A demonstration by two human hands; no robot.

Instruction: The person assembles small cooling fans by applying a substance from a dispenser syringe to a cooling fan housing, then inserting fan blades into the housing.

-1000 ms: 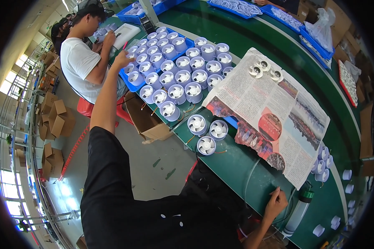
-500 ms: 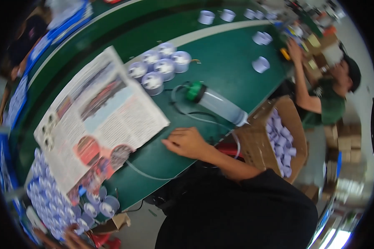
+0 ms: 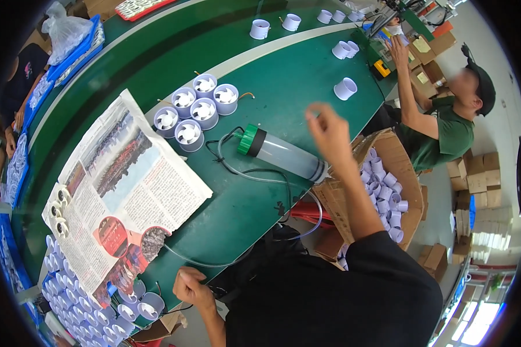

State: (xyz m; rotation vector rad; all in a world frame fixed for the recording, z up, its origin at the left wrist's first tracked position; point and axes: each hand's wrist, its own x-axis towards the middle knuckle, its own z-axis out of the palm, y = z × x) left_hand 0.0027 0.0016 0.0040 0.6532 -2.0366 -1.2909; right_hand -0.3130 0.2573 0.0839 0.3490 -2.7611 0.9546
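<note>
My right hand, slightly blurred, is raised over the table's right part, thumb apart from the loosely bent fingers and nothing visible in it. Below it lies a clear dispensing syringe barrel with a green cap and hose. A pale lilac cup-shaped housing stands beyond that hand. My left hand is curled into a loose fist by the near table edge, nothing showing in it. Left of it stand fan housings with white blades. Several more fan housings are grouped behind a newspaper.
White fan rotors lie on the newspaper's left side. Many fan housings crowd the lower left. A cardboard box of lilac housings stands off the near right edge. A co-worker works at the right; a green conveyor runs behind.
My right hand has lifted off the table and moved right and away from me. My left hand has come from the crowded housings toward me and closed. The view has shifted.
</note>
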